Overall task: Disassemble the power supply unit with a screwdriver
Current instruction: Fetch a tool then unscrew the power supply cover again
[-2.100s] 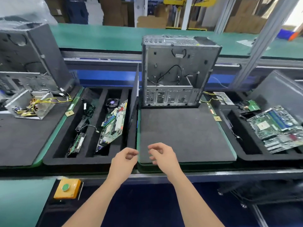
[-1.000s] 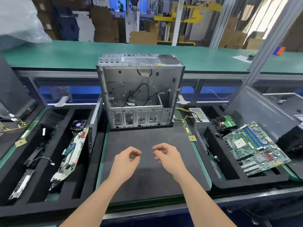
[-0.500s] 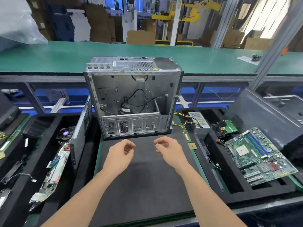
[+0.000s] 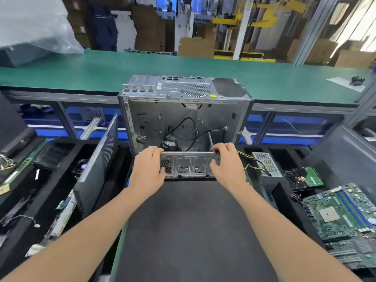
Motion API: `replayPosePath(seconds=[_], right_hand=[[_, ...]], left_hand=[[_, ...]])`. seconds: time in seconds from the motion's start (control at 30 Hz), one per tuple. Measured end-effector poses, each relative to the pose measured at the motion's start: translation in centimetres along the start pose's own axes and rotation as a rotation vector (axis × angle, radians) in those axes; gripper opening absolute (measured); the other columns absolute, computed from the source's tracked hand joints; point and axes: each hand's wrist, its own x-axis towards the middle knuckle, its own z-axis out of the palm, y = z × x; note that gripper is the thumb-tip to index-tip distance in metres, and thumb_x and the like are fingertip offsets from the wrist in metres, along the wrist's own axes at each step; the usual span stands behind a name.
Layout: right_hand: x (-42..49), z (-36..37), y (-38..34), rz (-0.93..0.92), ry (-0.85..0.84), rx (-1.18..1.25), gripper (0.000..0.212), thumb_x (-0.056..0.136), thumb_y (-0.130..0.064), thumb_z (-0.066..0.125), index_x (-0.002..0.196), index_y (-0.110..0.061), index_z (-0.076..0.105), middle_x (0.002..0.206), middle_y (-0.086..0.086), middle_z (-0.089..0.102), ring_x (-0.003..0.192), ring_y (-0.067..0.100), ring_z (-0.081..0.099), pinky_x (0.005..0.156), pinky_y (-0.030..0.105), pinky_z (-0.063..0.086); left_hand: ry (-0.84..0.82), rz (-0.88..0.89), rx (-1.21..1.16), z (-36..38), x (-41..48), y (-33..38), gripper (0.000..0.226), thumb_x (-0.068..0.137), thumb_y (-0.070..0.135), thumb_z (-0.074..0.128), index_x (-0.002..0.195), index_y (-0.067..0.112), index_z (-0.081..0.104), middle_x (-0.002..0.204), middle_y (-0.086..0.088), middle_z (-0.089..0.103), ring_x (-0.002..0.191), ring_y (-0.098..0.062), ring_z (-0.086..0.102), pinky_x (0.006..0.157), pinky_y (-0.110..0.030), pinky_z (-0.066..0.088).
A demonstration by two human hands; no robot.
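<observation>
On the mat (image 4: 193, 231), left hand (image 4: 146, 171) and right hand (image 4: 227, 165) grip the case (image 4: 183, 119).

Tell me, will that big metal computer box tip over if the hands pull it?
It is probably stiff: the computer case is bare sheet metal. It likely feels light, since it looks nearly empty. Standing tall on the mat, gripped low by the left hand and right hand, it might tip.

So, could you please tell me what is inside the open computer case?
Black cables loop across the metal wall of the computer case. The perforated panel, gripped by the left hand and right hand, hides the floor behind it.
</observation>
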Motion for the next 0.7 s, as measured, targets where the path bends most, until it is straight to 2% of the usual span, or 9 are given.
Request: replayPosePath(seconds=[0.1, 0.23, 0.3, 0.37, 0.4, 0.47, 0.57, 0.63, 0.7], right_hand=[[2.0, 0.0, 0.2, -0.058, -0.117, -0.144, 0.043, 0.093, -0.019, 0.067, 0.135, -0.023, 0.056, 0.133, 0.0, 0.05, 0.101, 0.026, 0.062, 0.09, 0.039, 0.053], [3.4, 0.2, 0.0, -0.064, -0.297, -0.268, 0.04, 0.098, -0.024, 0.061, 0.137, -0.022, 0.057, 0.132, 0.004, 0.055, 0.111, 0.032, 0.061, 0.094, 0.041, 0.053], [3.6, -0.3, -0.4, -0.179, -0.132, -0.246, 0.029, 0.096, -0.017, 0.062, 0.124, -0.015, 0.066, 0.121, 0.006, 0.06, 0.108, 0.032, 0.062, 0.091, 0.041, 0.052], [4.2, -1.5, -1.2, -0.408, 0.222, -0.204, 0.021, 0.088, -0.006, 0.067, 0.109, -0.009, 0.071, 0.111, 0.01, 0.063, 0.104, 0.032, 0.06, 0.087, 0.043, 0.051], [4.8, -2.2, -1.8, -0.494, 0.392, -0.206, 0.021, 0.085, -0.004, 0.068, 0.106, -0.008, 0.07, 0.111, 0.013, 0.063, 0.106, 0.033, 0.059, 0.089, 0.043, 0.05], [6.2, -4.1, -3.2, -0.526, 0.59, -0.252, 0.027, 0.086, -0.012, 0.068, 0.113, -0.009, 0.068, 0.123, 0.018, 0.059, 0.117, 0.038, 0.055, 0.101, 0.044, 0.045], [8.7, -6.6, -4.8, -0.417, 0.549, -0.351, 0.046, 0.089, -0.033, 0.067, 0.13, -0.015, 0.058, 0.134, 0.012, 0.055, 0.128, 0.034, 0.05, 0.108, 0.043, 0.035], [10.0, -7.6, -5.4, -0.365, 0.41, -0.404, 0.049, 0.091, -0.037, 0.068, 0.134, -0.017, 0.055, 0.121, 0.004, 0.063, 0.117, 0.029, 0.058, 0.104, 0.041, 0.034], [10.9, -8.3, -5.5, -0.349, 0.331, -0.381, 0.041, 0.092, -0.027, 0.069, 0.13, -0.017, 0.056, 0.101, 0.002, 0.068, 0.098, 0.03, 0.062, 0.096, 0.042, 0.036]], left_hand=[[-0.076, 0.06, 0.127, 0.9, 1.5, -0.7, 0.057, 0.097, 0.029, 0.065, 0.149, 0.012, 0.048, 0.139, -0.002, 0.055, 0.133, -0.023, 0.051, 0.113, -0.04, 0.033], [-0.131, 0.065, 0.221, 2.3, 3.1, -1.4, 0.051, 0.101, 0.044, 0.057, 0.145, 0.019, 0.048, 0.13, 0.002, 0.058, 0.12, -0.021, 0.058, 0.11, -0.038, 0.034], [-0.142, 0.053, 0.223, 3.0, 3.9, -1.5, 0.047, 0.102, 0.051, 0.055, 0.137, 0.02, 0.052, 0.121, 0.002, 0.061, 0.114, -0.022, 0.06, 0.105, -0.039, 0.038], [-0.149, 0.013, 0.189, 3.6, 4.4, -1.5, 0.045, 0.103, 0.054, 0.052, 0.132, 0.019, 0.054, 0.115, 0.002, 0.064, 0.111, -0.025, 0.061, 0.101, -0.042, 0.037], [-0.151, -0.009, 0.164, 3.8, 4.6, -1.4, 0.044, 0.104, 0.054, 0.051, 0.131, 0.019, 0.055, 0.113, 0.002, 0.065, 0.111, -0.027, 0.061, 0.1, -0.044, 0.035], [-0.141, -0.039, 0.122, 4.2, 4.9, -1.3, 0.04, 0.105, 0.051, 0.052, 0.127, 0.018, 0.057, 0.11, 0.001, 0.067, 0.109, -0.03, 0.063, 0.096, -0.045, 0.033], [-0.132, -0.066, 0.122, 4.4, 5.0, -1.3, 0.036, 0.1, 0.049, 0.062, 0.122, 0.021, 0.058, 0.106, 0.003, 0.07, 0.106, -0.03, 0.064, 0.093, -0.045, 0.031], [-0.15, -0.083, 0.143, 4.4, 5.0, -1.3, 0.035, 0.095, 0.044, 0.072, 0.119, 0.022, 0.058, 0.105, 0.005, 0.072, 0.105, -0.028, 0.064, 0.091, -0.043, 0.03], [-0.148, -0.099, 0.134, 4.4, 5.3, -1.1, 0.026, 0.094, 0.028, 0.075, 0.116, 0.021, 0.061, 0.103, 0.005, 0.074, 0.105, -0.028, 0.064, 0.09, -0.042, 0.027]])
